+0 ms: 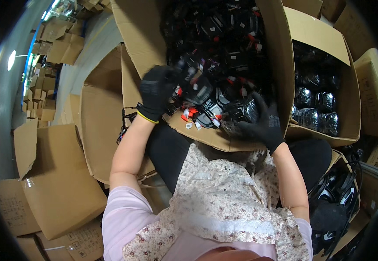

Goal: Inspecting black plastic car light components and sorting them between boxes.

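Observation:
A large open cardboard box [200,135] stands in front of me, filled with black electronic parts [210,28] that have white and red connectors. My left hand [156,89], in a black glove with a yellow cuff, is over its near left side. Those fingers are curled and blurred by motion; what they hold cannot be made out. Near them is a blurred dark part with thin wires [197,89]. My right hand [265,124], also black-gloved, has thumb and fingers around a black bundle in clear plastic [243,109] at the box's near right. Grey-faced parts [210,114] lie between the hands.
On the right, another open box [348,141] holds several black plastic-wrapped bundles [326,102]. Below it, a box contains black items with cables [339,191]. An open carton [104,143] and a closed one [60,174] stand at left. Stacked cartons line the far aisle.

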Available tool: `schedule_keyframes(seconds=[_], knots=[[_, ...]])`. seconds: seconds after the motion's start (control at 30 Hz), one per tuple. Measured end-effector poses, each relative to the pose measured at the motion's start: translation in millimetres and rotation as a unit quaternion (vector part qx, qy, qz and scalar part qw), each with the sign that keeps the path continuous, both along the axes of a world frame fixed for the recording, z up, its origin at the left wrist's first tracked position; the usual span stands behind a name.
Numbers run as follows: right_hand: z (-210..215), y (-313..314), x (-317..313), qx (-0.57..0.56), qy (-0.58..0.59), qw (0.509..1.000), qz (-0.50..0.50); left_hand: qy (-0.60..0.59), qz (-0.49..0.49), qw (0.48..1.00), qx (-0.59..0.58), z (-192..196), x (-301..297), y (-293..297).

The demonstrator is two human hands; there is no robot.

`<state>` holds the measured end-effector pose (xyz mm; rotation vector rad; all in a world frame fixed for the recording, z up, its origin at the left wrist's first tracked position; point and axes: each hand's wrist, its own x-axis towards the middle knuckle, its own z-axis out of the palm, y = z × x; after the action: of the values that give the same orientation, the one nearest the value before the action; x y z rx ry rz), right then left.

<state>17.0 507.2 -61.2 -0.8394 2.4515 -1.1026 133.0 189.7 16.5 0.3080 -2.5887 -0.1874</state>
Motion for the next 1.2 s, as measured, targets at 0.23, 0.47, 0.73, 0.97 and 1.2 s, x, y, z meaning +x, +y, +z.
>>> schedule_keyframes(seconds=[0.23,0.47,0.73,0.97,1.2], knots=[[-34.2,-2.1,18.8,-0.028,0.112,0.991,0.06,-0.087,0.058,0.986,0.128,-51.5,-87.6,-68.9],[-24.1,-2.5,6.2,-0.018,-0.04,0.986,0.161,-0.256,0.151,0.955,-0.017,-73.5,-180.9,-179.8],[-18.6,-0.2,-1.8,-0.028,-0.065,0.992,0.109,-0.074,0.301,0.951,0.005,-90.0,-180.7,-168.2],[-11.0,16.4,-10.4,-0.185,-0.037,0.981,0.042,0.274,0.068,0.866,0.412,-42.2,-91.9,-104.9],[26.5,-45.2,41.0,-0.541,-0.445,0.714,0.014,0.135,0.002,0.977,0.164,-37.0,50.5,71.8]])
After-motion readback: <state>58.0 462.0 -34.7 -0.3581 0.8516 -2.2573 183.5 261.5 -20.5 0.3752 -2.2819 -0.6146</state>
